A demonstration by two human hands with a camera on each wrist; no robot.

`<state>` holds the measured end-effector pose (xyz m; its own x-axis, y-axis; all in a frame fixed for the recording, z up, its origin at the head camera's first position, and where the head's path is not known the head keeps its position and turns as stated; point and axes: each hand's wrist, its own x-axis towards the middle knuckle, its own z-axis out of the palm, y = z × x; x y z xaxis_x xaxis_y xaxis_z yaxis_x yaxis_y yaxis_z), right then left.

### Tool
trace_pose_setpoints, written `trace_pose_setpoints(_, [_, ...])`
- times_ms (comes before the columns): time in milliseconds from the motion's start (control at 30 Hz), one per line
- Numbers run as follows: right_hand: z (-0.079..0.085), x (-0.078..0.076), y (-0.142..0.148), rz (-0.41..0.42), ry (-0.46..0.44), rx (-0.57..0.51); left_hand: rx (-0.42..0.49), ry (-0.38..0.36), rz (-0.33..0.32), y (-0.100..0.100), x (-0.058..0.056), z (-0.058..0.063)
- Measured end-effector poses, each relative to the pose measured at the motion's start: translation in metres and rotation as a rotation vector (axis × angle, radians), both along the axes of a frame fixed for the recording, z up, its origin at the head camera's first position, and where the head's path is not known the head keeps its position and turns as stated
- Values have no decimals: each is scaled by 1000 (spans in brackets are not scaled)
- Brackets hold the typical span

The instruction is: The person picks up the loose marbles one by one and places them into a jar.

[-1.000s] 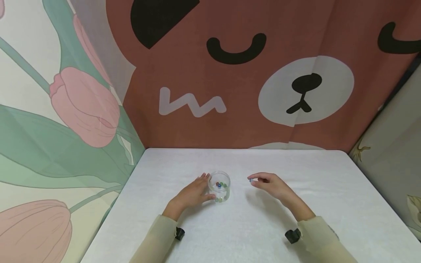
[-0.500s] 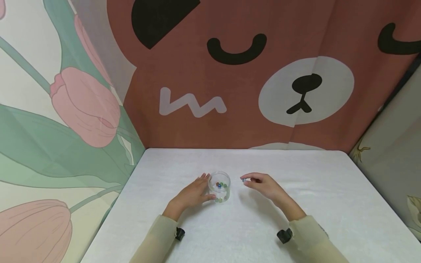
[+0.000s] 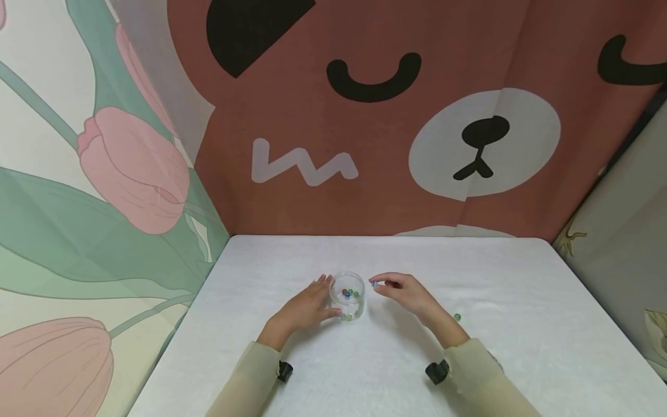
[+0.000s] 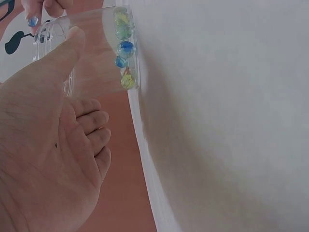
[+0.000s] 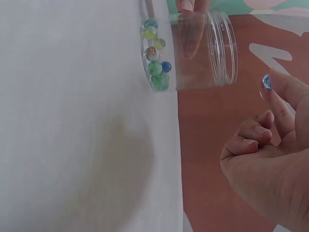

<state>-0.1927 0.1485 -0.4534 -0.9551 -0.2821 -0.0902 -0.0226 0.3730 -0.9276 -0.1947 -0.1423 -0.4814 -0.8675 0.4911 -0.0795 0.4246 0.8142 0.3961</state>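
Note:
A clear open-topped plastic jar [image 3: 348, 304] stands upright on the white table. Several glass marbles [image 5: 154, 67], in green, blue, yellow and brownish tones, lie on its bottom. My left hand [image 3: 307, 305] steadies the jar from the left, its thumb [image 4: 72, 43] along the near wall and fingers at the far side. Just right of the jar's rim, my right hand [image 3: 403, 292] pinches a blue-and-clear marble [image 5: 267, 81] between thumb and index finger. The other fingers of that hand are curled in. In the right wrist view the pinched marble is level with the jar's mouth.
A loose green marble [image 3: 457, 317] lies on the table [image 3: 521, 278] beside my right forearm. Behind the table hangs a brown cloth [image 3: 312, 202] with a bear print; a tulip-print cloth [image 3: 140, 168] hangs along the left. Each wrist carries a small black camera [image 3: 436, 372].
My right hand has moved left toward the jar with the blue marble. The green marble on the table has come into sight from behind the right arm. The left hand and jar stay put.

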Motion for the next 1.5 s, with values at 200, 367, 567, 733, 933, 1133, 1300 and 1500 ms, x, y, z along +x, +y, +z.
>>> trace_pose_setpoints(200, [1,0,-12,-12,13,11,10,-5,5,0,0,0])
trace_pose_setpoints(367, [-2,-1,-20,3,21,-12,12,0,-1,0,0,0])
trace_pose_setpoints(567, [-3,-1,-27,25,43,-44,2,1,-1,1,0,0])
trace_pose_setpoints(733, [-5,-1,-31,31,55,-59,2,10,-9,1,1,1])
trace_pose_setpoints(933, [-6,-1,-35,26,59,-67,-1,24,-13,1,1,2])
trace_pose_setpoints(1133, [-11,-3,-40,6,46,-65,-5,34,-26,1,2,2])
trace_pose_setpoints(1300, [-12,-4,-43,-7,40,-56,1,31,-28,1,3,5])
trace_pose_setpoints(1500, [-12,-5,-46,5,33,-54,-3,22,-18,1,3,5])
